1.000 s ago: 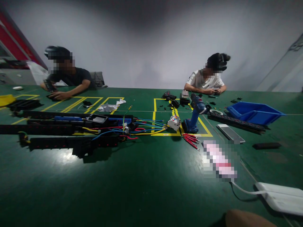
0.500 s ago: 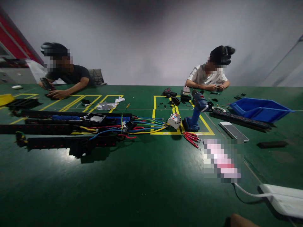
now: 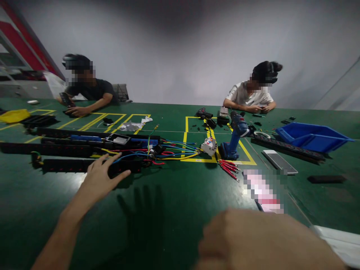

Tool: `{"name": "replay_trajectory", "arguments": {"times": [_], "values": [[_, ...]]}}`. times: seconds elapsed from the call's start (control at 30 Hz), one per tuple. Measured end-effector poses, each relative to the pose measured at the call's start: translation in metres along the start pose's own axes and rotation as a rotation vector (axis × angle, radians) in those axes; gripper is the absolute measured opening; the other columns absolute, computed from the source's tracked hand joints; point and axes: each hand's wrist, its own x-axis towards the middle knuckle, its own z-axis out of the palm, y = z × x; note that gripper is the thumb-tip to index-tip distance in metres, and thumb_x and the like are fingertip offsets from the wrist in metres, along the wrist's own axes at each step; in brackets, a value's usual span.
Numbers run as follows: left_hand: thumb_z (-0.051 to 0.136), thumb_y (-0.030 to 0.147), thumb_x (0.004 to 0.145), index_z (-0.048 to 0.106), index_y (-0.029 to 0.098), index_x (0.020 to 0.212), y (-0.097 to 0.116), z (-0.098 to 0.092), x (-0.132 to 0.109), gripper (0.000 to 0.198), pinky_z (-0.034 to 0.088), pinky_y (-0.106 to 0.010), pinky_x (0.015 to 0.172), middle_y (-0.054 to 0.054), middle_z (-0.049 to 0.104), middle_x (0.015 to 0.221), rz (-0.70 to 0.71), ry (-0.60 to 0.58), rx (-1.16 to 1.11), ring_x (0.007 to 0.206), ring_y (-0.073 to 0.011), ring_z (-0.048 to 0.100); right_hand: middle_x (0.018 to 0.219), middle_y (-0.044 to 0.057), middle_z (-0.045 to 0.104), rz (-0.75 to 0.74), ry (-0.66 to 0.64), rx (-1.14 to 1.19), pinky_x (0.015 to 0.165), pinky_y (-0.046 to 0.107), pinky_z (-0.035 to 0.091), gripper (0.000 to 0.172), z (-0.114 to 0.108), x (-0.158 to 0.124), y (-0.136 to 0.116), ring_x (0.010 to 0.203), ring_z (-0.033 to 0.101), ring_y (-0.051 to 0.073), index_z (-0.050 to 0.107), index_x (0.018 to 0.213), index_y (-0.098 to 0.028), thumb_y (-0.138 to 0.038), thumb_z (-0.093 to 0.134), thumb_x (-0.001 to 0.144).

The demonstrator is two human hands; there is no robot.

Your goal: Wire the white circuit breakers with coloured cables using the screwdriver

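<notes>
At least three long, slim, straight-edged black bars point(image 3: 66, 165) lie side by side on the smooth, glossy green table point(image 3: 180, 187), left of centre. Their long axes run left to right, and their right ends point toward one squat white block point(image 3: 209, 146) with small coloured marks. Thin, flexible red, blue, green and yellow wires point(image 3: 178, 153) stretch between, too tangled to count.

The left hand point(image 3: 99, 178) is over the nearest bar, its fingers spread apart and its thumb pointing right; whether the fingertips touch the bar or wires cannot be told. The right hand point(image 3: 247, 236), blurred, is low in the foreground, its back toward the camera; whether its fingers are together or hold anything cannot be told.

One upright blue power drill point(image 3: 233, 137) stands just beside the block, near several short red leads point(image 3: 229, 168). One angular blue bin point(image 3: 312, 137) sits farther right. Two people are seated across the table.
</notes>
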Motion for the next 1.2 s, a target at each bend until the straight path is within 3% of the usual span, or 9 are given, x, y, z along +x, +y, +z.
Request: {"name": "replay_trajectory", "arguments": {"times": [0.13,0.23,0.33,0.47,0.63,0.73,0.9,1.03,1.2], "values": [[0.055,0.069,0.077,0.044,0.021,0.14,-0.022,0.032,0.029,0.08,0.035,-0.06,0.1,-0.019,0.036,0.144,-0.185,-0.035,0.124,0.132,-0.042,0.031,0.097,0.004,0.068,0.166,0.264,-0.004,0.066,0.032,0.047,0.029,-0.03,0.093,0.053,0.083,0.065,0.021,0.06,0.113,-0.026,-0.043,0.054,0.091],[0.048,0.071,0.079,0.045,0.026,0.139,-0.04,0.042,0.026,0.076,0.035,-0.067,0.094,-0.018,0.032,0.148,-0.272,0.019,0.175,0.133,-0.0449,0.026,0.11,0.006,0.065,0.318,0.483,0.035,0.077,0.031,0.046,0.026,0.001,0.156,0.097,0.097,0.062,0.021,0.058,0.115,-0.022,-0.029,0.055,0.09],[0.05,0.07,0.078,0.046,0.02,0.139,-0.056,0.045,0.023,0.078,0.037,-0.059,0.098,-0.019,0.043,0.14,-0.238,-0.02,0.165,0.128,-0.0399,0.038,0.121,0.008,0.06,0.438,0.669,0.062,0.085,0.031,0.045,0.034,0.044,0.193,0.129,0.105,0.058,0.02,0.051,0.126,-0.02,-0.024,0.049,0.093],[0.061,0.066,0.074,0.062,0.019,0.121,-0.066,0.039,0.027,0.066,0.038,-0.047,0.1,-0.013,0.059,0.118,-0.177,-0.027,0.142,0.111,-0.0301,0.052,0.116,0.007,0.061,0.445,0.695,0.064,0.086,0.029,0.043,0.026,0.07,0.209,0.146,0.103,0.057,0.018,0.055,0.118,-0.02,-0.028,0.045,0.096],[0.068,0.056,0.072,0.064,0.021,0.117,-0.049,0.034,0.039,0.056,0.035,-0.048,0.105,-0.011,0.046,0.134,-0.183,0.308,0.138,0.127,-0.0333,0.034,0.106,0.004,0.063,0.465,0.705,0.042,0.078,0.026,0.042,0.019,0.071,0.219,0.151,0.094,0.057,0.017,0.058,0.104,-0.023,-0.032,0.043,0.098],[0.065,0.048,0.079,0.059,0.016,0.123,-0.034,0.042,0.041,0.055,0.028,-0.049,0.11,-0.014,0.036,0.141,-0.147,0.408,0.066,0.133,-0.0322,0.027,0.099,0.003,0.063,0.5,0.701,0.018,0.072,0.026,0.04,0.017,0.071,0.225,0.153,0.088,0.057,0.017,0.058,0.1,-0.023,-0.031,0.044,0.098],[0.064,0.06,0.077,0.037,0.023,0.144,-0.028,0.06,0.031,0.081,0.025,-0.063,0.107,-0.016,0.015,0.15,-0.351,0.427,-0.049,0.138,-0.0407,0.018,0.099,0.004,0.061,0.553,0.687,-0.013,0.067,0.025,0.038,0.015,0.072,0.233,0.158,0.085,0.057,0.017,0.058,0.101,-0.024,-0.03,0.045,0.097],[0.066,0.063,0.073,0.03,0.027,0.147,-0.035,0.072,0.028,0.09,0.03,-0.047,0.113,-0.013,0.011,0.148,-0.357,0.392,-0.249,0.141,-0.0339,0.02,0.103,0.005,0.061,0.579,0.678,-0.032,0.067,0.026,0.039,0.014,0.072,0.239,0.162,0.087,0.058,0.018,0.057,0.101,-0.022,-0.029,0.046,0.096],[0.068,0.064,0.072,0.029,0.027,0.147,-0.036,0.073,0.031,0.093,0.025,-0.046,0.115,-0.013,0.011,0.149,-0.388,0.354,-0.305,0.142,-0.0337,0.02,0.107,0.006,0.061,0.585,0.676,-0.049,0.068,0.027,0.04,0.015,0.072,0.242,0.165,0.09,0.059,0.018,0.056,0.104,-0.021,-0.029,0.045,0.097]]}}
